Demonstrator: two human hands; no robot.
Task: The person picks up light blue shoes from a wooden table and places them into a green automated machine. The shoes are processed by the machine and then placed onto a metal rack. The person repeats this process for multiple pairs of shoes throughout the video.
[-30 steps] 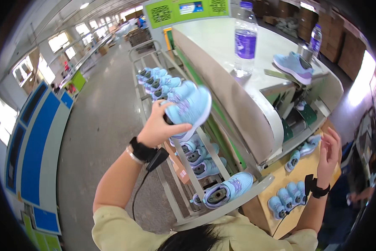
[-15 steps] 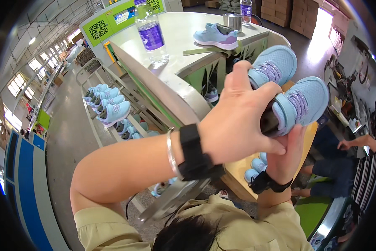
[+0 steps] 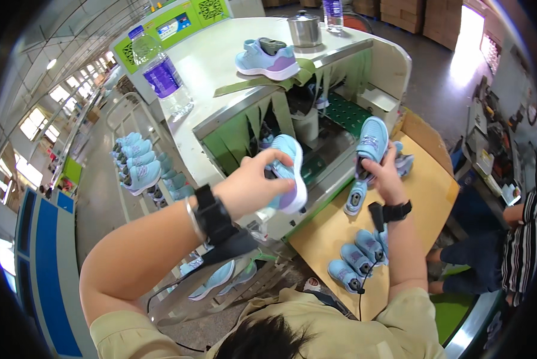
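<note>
Half a second back, both shoes pressed together at chest height; now split. Left hand (image 3: 253,185) closed around one light-blue shoe (image 3: 289,173), sole outward, at 12 o'clock, close before the machine's curtained mouth (image 3: 268,119). Right hand (image 3: 383,173) at 2 o'clock gripping the second shoe (image 3: 371,139) upright over the yellow table (image 3: 436,185). Judged: pair separated, probably for feeding singly. Farther out, a finished shoe (image 3: 267,58) atop the machine.

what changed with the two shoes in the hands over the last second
The hands have parted: half a second ago they held both shoes pressed together. Now the left hand holds one light blue shoe near the machine's opening, and the right hand holds the other shoe over the cardboard table. Both grips stayed closed.
</note>
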